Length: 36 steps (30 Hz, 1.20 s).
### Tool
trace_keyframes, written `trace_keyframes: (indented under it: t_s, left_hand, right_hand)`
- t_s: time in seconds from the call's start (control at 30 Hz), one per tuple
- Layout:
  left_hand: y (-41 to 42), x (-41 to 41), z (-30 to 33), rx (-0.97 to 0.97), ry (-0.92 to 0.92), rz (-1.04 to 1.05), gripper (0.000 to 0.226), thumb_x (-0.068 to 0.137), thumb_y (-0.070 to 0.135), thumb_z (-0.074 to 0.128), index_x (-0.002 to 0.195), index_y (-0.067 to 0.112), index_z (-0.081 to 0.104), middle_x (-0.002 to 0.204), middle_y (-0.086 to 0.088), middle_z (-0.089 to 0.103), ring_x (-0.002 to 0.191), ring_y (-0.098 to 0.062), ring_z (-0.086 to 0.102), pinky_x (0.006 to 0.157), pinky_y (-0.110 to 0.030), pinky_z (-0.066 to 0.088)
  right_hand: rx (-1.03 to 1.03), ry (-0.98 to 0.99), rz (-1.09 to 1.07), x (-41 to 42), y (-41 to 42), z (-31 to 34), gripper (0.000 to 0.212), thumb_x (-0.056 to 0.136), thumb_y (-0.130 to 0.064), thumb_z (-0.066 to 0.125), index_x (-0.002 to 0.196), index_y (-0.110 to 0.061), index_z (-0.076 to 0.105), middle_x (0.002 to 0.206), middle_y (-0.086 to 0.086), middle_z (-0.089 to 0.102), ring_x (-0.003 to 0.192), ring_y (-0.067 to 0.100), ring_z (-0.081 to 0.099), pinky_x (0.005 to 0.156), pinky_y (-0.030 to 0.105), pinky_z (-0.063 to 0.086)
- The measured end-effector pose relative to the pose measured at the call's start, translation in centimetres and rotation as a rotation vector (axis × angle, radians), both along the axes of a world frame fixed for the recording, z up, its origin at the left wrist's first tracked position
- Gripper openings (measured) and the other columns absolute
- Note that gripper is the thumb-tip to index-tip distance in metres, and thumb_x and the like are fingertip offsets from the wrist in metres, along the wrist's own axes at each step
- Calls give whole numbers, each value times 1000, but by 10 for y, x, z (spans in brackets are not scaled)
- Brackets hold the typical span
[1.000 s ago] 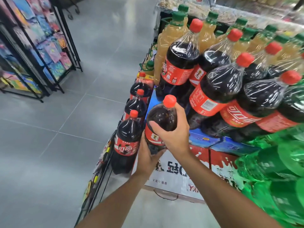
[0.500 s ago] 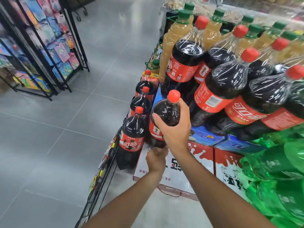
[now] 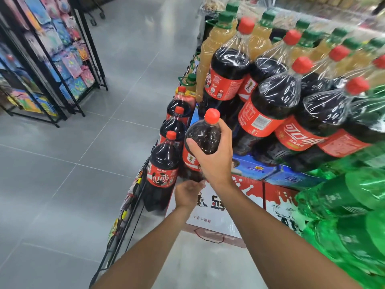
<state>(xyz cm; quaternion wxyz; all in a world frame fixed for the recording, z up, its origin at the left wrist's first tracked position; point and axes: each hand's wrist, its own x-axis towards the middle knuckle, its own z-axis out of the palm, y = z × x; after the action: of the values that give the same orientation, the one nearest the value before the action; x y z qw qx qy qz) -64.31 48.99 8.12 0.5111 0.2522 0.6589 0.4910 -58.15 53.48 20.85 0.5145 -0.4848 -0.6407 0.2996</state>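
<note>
A large cola bottle [image 3: 203, 136] with a red cap and red label stands upright above a white and red carton [image 3: 216, 211]. My right hand [image 3: 214, 161] grips it round the shoulder, thumb on the left, fingers on the right. My left hand [image 3: 187, 192] is just under the bottle's base, fingers pointing toward it; whether it touches the bottle is hard to tell. Three loose cola bottles [image 3: 163, 170] stand in a row right beside it on the left.
Shrink-wrapped packs of cola [image 3: 266, 105] and yellow drink bottles [image 3: 210, 49] are stacked at the right, green bottle packs [image 3: 343, 215] at the lower right. A black wire rack [image 3: 125, 222] edges the display. A rack of colourful packets [image 3: 62, 59] stands across the grey tiled aisle.
My left hand slid down from the bottle's side to below its base. My right hand kept its grip on the bottle, which stayed next to the row.
</note>
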Motion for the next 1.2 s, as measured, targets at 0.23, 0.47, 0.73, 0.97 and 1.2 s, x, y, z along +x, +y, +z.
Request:
trace_keyframes:
  t_s: [0.23,0.47,0.73,0.97,1.2]
  left_hand:
    - [-37,-22,36,48,232,-404,31,88,2,71,118,9,64,115,1,65,110,-15,59,90,-14,48]
    - [-78,-11,66,168,685,-736,48,89,19,73,133,20,55,132,9,53,123,-10,50,99,-19,36]
    - [-136,98,120,544,928,-1062,63,80,57,59,129,18,61,131,4,60,122,-15,55,108,-29,39]
    - [-231,251,185,784,1123,-1280,65,71,67,45,127,36,55,130,-2,65,121,-25,59,102,-46,40]
    - [-346,415,206,908,1255,-1554,89,68,78,32,141,31,52,150,4,48,143,-31,37,116,-52,21]
  right_hand:
    - [-150,-148,131,21,-8,13,101,73,-53,88,152,-43,27,156,-13,35,145,6,37,121,33,33]
    - [-354,-219,56,102,-97,-8,109,71,-78,73,158,-39,22,160,-16,39,147,10,37,119,42,37]
    - [-265,-463,-37,249,-245,4,72,88,-55,71,150,-26,49,151,-9,51,141,9,42,118,19,30]
    - [-157,-553,-295,406,-402,46,64,91,-59,60,140,-18,60,139,4,63,130,21,55,113,33,41]
    - [-238,-621,-582,541,-590,75,83,86,-77,47,140,-16,62,143,10,61,135,25,51,115,40,42]
